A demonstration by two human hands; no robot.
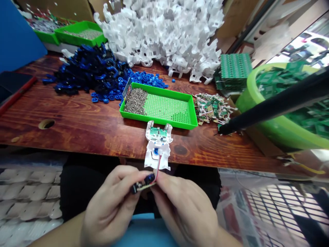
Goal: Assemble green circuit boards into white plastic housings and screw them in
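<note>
Close to my body, my left hand [113, 200] and my right hand [183, 202] are closed on opposite ends of a small circuit board [146, 187], seen nearly edge-on. Dark blue and black parts [149, 178] sit on it at my left fingertips. A red and a pale wire [158, 168] run from my right fingertips up to an open white plastic shell half [151, 161] at the table edge, which has a blue piece [156, 151] inside. Just behind it, touching or nearly so, lies another white shell half [168, 138] holding a green circuit board [158, 132].
A green tray [174, 123] with screws [136, 101] stands behind the shells. Beyond are heaps of blue-black parts [87, 68], blue rings [149, 79] and white shells [164, 31]. Small wired boards [212, 108] lie right, beside a black pole [277, 101] and a green tub [288, 132].
</note>
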